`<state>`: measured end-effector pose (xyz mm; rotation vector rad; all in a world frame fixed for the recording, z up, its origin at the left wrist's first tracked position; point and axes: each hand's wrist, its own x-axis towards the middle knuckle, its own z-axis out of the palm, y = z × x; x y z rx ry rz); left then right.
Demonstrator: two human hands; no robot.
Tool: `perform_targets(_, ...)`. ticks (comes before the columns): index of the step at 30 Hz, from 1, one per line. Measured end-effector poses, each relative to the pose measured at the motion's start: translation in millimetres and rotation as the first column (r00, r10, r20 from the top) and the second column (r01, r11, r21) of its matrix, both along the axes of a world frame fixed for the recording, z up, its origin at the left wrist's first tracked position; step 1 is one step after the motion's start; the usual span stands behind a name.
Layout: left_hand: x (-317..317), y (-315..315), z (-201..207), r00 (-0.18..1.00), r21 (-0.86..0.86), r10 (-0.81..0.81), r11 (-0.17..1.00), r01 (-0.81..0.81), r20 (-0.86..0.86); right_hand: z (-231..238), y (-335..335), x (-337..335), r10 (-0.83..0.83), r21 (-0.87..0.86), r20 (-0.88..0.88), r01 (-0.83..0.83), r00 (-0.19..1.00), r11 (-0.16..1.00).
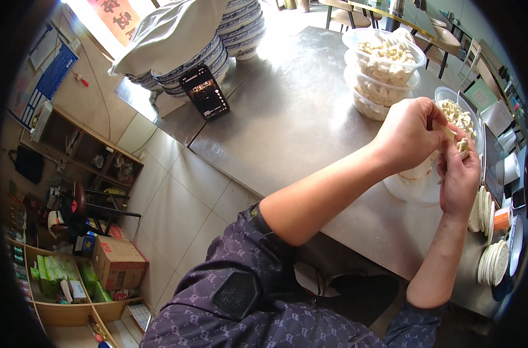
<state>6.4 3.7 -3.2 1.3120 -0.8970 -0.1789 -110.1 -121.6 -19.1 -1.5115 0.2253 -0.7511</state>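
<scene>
My left hand [412,129] and my right hand [461,177] meet above the right side of a steel table. Between their fingertips they pinch a small pale piece of flatbread [463,148]. Beneath them is a clear plastic bowl [412,191], largely hidden by my arm, with a pale, flat bread-like round [419,171] partly showing in it. Just beyond my hands stands a stack of clear tubs [386,84] filled with small torn bread pieces [386,52]. Another tub [479,130] of such pieces is close behind my right hand.
Piles of round flatbreads [493,264] stand at the table's right edge, beside a blue-rimmed plate [515,243]. A lit phone [206,94] leans against stacked blue-and-white bowls [241,26], partly under a white cloth [165,37]. Shelves and a cardboard box [119,264] are lower left.
</scene>
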Motion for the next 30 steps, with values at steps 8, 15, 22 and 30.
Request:
perform_targets(8,9.5,18.0,15.1,0.991,0.218,-0.116,0.968,0.128,-0.066,0.9,12.6,-8.4,-0.254,-0.665,0.074,0.237,0.965,0.709)
perform_targets(15,8.8,15.9,14.2,0.947,0.062,-0.223,0.968,0.243,-0.231,11.4,2.8,-4.1,-0.335,-0.525,0.095,0.333,0.937,0.783)
perform_targets(22,5.8,8.6,4.3,0.977,0.115,-0.036,0.993,0.012,0.211,4.5,4.0,-5.9,-0.076,-0.294,-0.068,0.053,0.995,0.954)
perform_targets(30,-8.0,8.0,5.6,0.922,-0.067,-0.011,0.997,0.040,0.386,1.7,-10.2,-9.2,0.071,0.275,0.109,-0.099,0.992,0.956)
